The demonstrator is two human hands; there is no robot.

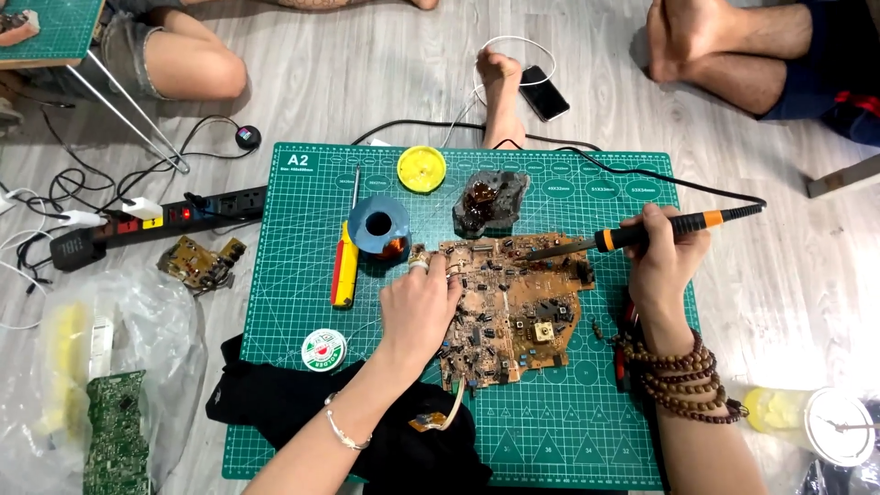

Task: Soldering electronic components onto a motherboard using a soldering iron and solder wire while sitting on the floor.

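Left hand [420, 307]: pressed flat on brown circuit board [513, 307], steadying it on green cutting mat [302, 275] | Right hand [662, 261]: grips soldering iron [632, 234], tip at board's upper edge.

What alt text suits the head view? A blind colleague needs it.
The right hand holds a soldering iron with its tip on a brown circuit board, which the left hand steadies on a green cutting mat. A screwdriver and solder spool lie nearby.
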